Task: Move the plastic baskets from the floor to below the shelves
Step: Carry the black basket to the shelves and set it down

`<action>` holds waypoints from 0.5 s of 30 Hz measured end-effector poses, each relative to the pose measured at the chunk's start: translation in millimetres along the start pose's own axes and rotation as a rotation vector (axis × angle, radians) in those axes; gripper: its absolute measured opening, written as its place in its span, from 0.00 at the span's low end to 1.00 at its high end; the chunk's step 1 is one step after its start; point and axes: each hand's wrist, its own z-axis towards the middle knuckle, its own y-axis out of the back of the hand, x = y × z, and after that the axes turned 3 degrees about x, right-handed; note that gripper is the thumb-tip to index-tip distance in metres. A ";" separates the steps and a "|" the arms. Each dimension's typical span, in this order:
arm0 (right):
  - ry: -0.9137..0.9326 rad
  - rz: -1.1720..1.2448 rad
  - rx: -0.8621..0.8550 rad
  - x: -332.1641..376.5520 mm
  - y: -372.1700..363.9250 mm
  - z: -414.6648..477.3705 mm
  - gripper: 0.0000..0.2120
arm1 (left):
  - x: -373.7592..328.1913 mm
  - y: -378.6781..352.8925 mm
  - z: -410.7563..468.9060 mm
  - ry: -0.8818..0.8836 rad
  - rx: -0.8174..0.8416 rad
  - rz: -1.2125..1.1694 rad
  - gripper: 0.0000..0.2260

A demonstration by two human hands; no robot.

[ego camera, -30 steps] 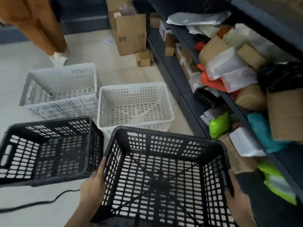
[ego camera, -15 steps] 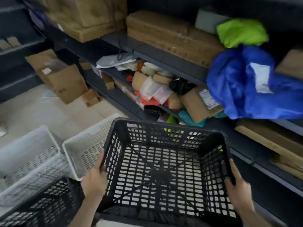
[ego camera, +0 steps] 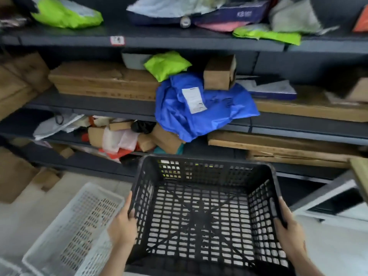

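Both hands, left hand (ego camera: 123,226) and right hand (ego camera: 289,230), grasp the empty black perforated plastic basket (ego camera: 205,214) by its side walls, lifted before the dark metal shelves (ego camera: 119,107). It is not yet placed; a white perforated plastic basket (ego camera: 75,232) waits on the floor.

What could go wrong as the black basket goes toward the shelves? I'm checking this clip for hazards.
The blue bag droops over its shelf edge right above the black basket; the rim might snag it and pull it down. The white basket sits close beside the left hand and could get bumped.
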 end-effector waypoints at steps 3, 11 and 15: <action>-0.047 -0.009 -0.037 -38.7 20.0 8.7 0.45 | -23.6 -32.5 -9.5 -0.013 0.054 0.012 0.24; -0.090 0.025 -0.050 -117.6 11.9 51.9 0.48 | -48.2 -115.7 -17.1 0.006 0.091 0.083 0.24; -0.181 0.001 -0.009 -154.3 -18.4 72.7 0.41 | -40.0 -157.5 -10.1 -0.001 0.111 0.117 0.24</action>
